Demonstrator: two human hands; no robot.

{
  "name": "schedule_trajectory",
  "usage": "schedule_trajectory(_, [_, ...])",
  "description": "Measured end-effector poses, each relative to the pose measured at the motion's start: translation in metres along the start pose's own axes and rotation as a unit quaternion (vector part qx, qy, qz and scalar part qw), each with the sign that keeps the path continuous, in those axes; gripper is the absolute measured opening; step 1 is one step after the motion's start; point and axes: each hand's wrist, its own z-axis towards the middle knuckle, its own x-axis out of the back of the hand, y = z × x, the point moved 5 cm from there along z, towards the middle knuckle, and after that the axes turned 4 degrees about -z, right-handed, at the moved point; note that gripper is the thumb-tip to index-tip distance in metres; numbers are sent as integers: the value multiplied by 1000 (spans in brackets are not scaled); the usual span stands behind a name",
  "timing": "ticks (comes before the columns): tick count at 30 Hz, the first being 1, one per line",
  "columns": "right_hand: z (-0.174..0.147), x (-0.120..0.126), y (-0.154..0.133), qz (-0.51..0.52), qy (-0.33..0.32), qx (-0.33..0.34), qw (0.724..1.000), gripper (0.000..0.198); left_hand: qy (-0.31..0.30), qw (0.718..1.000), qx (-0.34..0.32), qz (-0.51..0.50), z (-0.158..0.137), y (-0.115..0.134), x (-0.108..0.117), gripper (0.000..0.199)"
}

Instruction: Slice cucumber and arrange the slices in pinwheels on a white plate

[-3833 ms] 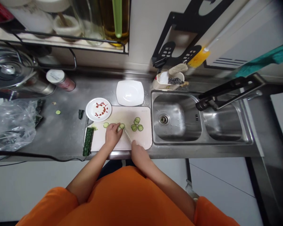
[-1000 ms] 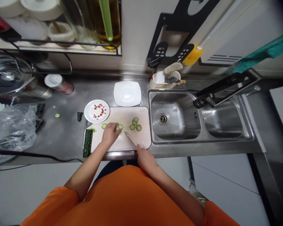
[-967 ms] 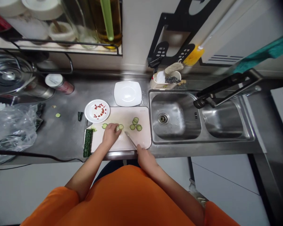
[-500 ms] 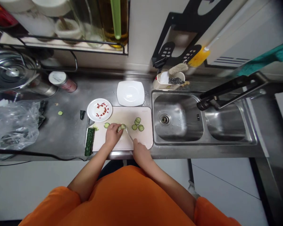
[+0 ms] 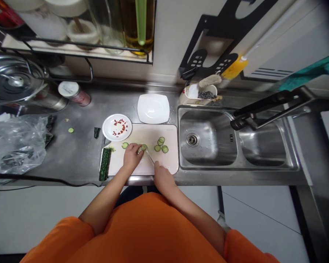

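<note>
My left hand (image 5: 132,156) is closed on a cucumber slice (image 5: 144,147) above the white cutting board (image 5: 120,166). In my right hand (image 5: 163,176) is a small knife (image 5: 150,157), its blade tip up against that slice. Several cucumber slices (image 5: 161,144) lie grouped on the board's right side. Another pale slice (image 5: 125,145) rests just left of my left hand. A dark green length of cucumber (image 5: 105,164) lies along the board's left edge. Overlapping the board's upper left corner is a round plate (image 5: 106,128) with small red pieces.
Behind the board sits a white square plate (image 5: 153,108). A steel double sink (image 5: 208,137) with a black faucet (image 5: 244,118) adjoins on the right. To the left are a clear plastic bag (image 5: 16,142), a lidded can (image 5: 75,94) and a steel pot (image 5: 16,82). A rack (image 5: 79,51) overhangs the counter.
The whole view has shifted slightly. Both hands keep nearly the same place on the board, the knife still at the slice.
</note>
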Motion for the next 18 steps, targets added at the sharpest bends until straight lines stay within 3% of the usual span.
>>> schedule_trajectory(18, [2,5,-5,19,0,-2,1000,34,9,1000,-10,3,0,0,1,25])
